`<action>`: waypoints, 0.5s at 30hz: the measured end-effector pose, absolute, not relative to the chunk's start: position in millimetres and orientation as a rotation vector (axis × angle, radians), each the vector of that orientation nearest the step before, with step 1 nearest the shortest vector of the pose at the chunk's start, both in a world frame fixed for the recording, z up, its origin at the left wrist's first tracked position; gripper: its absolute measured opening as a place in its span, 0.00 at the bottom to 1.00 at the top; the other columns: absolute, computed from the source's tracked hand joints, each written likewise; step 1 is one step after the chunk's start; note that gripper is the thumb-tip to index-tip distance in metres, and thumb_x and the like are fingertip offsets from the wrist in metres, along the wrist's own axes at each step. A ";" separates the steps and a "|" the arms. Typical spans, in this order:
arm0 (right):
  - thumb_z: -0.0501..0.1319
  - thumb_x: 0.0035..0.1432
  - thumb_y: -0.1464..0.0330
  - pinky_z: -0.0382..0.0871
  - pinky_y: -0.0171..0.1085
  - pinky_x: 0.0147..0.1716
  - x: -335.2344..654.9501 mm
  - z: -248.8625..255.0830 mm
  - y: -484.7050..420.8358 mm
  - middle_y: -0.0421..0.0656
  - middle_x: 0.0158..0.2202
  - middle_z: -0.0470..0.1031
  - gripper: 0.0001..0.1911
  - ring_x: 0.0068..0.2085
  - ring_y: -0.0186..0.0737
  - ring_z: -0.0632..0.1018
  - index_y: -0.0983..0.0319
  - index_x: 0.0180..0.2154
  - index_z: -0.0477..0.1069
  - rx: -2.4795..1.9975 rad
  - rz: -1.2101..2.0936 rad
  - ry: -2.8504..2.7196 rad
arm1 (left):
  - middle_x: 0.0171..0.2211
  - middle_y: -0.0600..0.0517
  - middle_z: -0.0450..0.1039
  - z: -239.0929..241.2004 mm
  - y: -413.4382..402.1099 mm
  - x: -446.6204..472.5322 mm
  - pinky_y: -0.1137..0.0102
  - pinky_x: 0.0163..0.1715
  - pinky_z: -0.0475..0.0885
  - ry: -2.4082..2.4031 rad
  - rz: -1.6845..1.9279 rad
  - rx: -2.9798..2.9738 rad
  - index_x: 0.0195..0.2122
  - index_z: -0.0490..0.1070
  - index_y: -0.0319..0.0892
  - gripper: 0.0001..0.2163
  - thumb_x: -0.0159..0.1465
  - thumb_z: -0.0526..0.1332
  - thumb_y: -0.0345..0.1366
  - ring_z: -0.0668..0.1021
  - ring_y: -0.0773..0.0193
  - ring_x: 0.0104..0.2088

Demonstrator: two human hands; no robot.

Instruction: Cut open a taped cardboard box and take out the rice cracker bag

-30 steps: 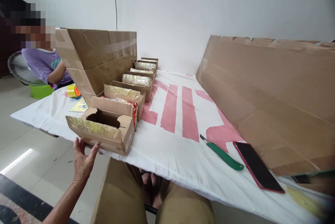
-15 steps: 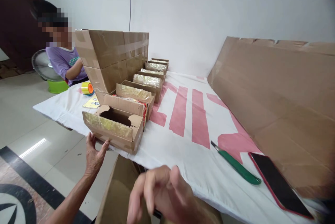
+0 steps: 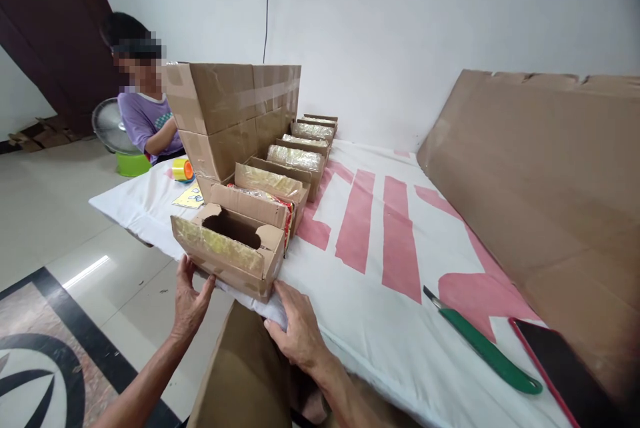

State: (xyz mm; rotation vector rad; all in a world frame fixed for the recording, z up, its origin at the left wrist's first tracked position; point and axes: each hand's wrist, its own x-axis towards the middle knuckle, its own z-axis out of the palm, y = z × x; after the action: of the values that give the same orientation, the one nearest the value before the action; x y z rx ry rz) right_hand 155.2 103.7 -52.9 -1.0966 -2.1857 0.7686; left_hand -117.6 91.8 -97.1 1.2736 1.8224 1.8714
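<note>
Cardboard box (image 3: 227, 251), tape-fronted, top cut out, touched by open left hand (image 3: 190, 301).

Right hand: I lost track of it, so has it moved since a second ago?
Yes. The right hand was out of view then; it has come up to the table edge, by the near corner of the open carton.

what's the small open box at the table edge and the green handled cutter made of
The small open box, with the left hand and right hand at its near corners, looks like matt brown corrugated cardboard, its front flap glossy with clear tape. The cutter appears to have a smooth green plastic handle and a grey metal blade.
</note>
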 end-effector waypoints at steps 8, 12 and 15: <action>0.63 0.54 0.70 0.61 0.51 0.63 153.7 -45.0 99.5 0.53 0.67 0.67 0.39 0.65 0.54 0.68 0.64 0.67 0.61 -1.157 0.795 -2.261 | 0.69 0.33 0.59 -97.2 92.1 -118.0 0.51 0.68 0.61 1.919 1.834 1.240 0.72 0.49 0.41 0.42 0.62 0.67 0.50 0.67 0.46 0.68; 0.62 0.56 0.70 0.60 0.51 0.63 152.0 -42.9 97.6 0.53 0.66 0.68 0.38 0.65 0.54 0.68 0.64 0.68 0.60 -1.170 0.770 -2.265 | 0.69 0.33 0.60 -96.6 90.3 -118.6 0.51 0.68 0.61 1.918 1.818 1.236 0.72 0.49 0.41 0.43 0.62 0.67 0.50 0.67 0.45 0.68; 0.63 0.56 0.70 0.60 0.51 0.63 151.7 -42.6 97.2 0.53 0.65 0.69 0.37 0.64 0.54 0.69 0.63 0.67 0.61 -1.185 0.763 -2.262 | 0.68 0.33 0.61 -95.9 89.6 -118.7 0.49 0.68 0.61 1.928 1.811 1.248 0.71 0.50 0.40 0.43 0.61 0.67 0.51 0.68 0.45 0.67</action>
State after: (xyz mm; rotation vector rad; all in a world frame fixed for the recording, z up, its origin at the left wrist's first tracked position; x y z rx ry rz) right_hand 151.7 97.2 -42.6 -1.1848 -2.2622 0.7632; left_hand -118.7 89.6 -95.9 1.2479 1.9280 1.8113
